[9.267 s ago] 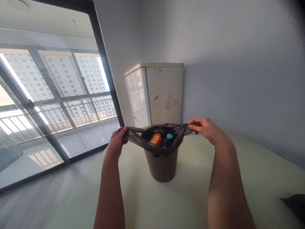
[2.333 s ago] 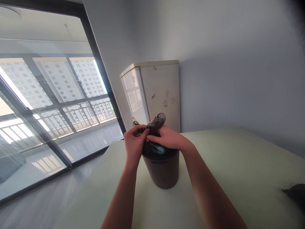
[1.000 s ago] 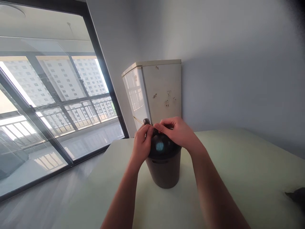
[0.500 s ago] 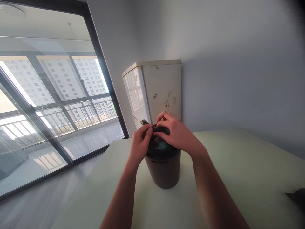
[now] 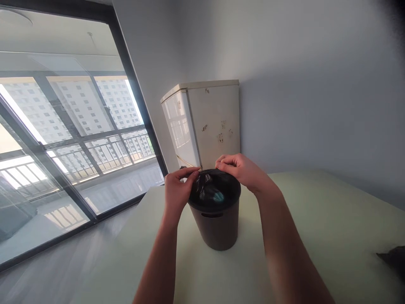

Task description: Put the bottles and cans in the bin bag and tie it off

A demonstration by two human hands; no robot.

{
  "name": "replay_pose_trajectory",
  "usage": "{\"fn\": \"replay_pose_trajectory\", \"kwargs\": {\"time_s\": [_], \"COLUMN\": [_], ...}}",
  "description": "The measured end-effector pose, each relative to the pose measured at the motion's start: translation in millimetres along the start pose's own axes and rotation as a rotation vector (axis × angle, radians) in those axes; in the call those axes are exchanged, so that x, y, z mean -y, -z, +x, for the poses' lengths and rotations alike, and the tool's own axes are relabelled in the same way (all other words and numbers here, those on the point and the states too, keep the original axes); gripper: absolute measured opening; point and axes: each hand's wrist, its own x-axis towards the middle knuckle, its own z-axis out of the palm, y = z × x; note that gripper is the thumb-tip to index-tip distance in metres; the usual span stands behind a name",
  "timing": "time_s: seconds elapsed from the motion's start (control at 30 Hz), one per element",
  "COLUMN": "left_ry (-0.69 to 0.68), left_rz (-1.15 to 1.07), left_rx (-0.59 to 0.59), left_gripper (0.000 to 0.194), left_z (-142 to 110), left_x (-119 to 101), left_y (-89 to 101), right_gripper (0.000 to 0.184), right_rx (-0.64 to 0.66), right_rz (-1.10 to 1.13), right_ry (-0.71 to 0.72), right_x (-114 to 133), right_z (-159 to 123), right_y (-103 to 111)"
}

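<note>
A small brown waste bin stands on a pale table. Inside it sits a black plastic bag, drawn closed and bunched, with a blue-capped bottle faintly showing through it. My left hand is at the bin's left rim, thumb and fingers pinched together on the bag's edge. My right hand is at the far right rim, fingers curled and pinched on the bag there. What else is in the bag is hidden.
A small white fridge stands against the grey wall just behind the bin. A large glass window with a dark frame fills the left. A dark object lies at the table's right edge.
Earlier both hands held the bag's mouth stretched wide over the bin, then worked together at its gathered top in the middle. Now they have parted to opposite sides of the rim.
</note>
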Motion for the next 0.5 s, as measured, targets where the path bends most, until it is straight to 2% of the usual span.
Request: {"fn": "replay_pose_trajectory", "kwargs": {"time_s": [0.13, 0.2, 0.27, 0.37, 0.5], "left_ry": [-0.036, -0.049, -0.054, -0.05, -0.085], "left_rz": [0.234, 0.281, 0.268, 0.133, -0.009], "left_rx": [0.027, 0.052, 0.06, 0.064, 0.129], "left_gripper": [0.014, 0.017, 0.017, 0.013, 0.016], "left_z": [4.9, 5.7, 4.4, -1.2, -12.0], "left_x": [12.0, 14.3, 12.2, 1.7, -15.7], "left_y": [-2.7, -4.2, -5.6, -8.3, -12.7], "right_gripper": [0.036, 0.036, 0.038, 0.042, 0.043], "right_rx": [-0.029, -0.04, -0.058, -0.016, 0.031], "right_rz": [-0.284, -0.334, -0.301, -0.109, 0.129], "right_ry": [-0.165, -0.212, -0.199, -0.072, 0.003], "right_x": [-14.9, -19.5, -20.3, -14.5, 2.0], "right_z": [-7.7, -12.9, -16.5, -16.3, -9.5], "right_y": [30.0, 44.0, 51.9, 47.0, 13.8]}}
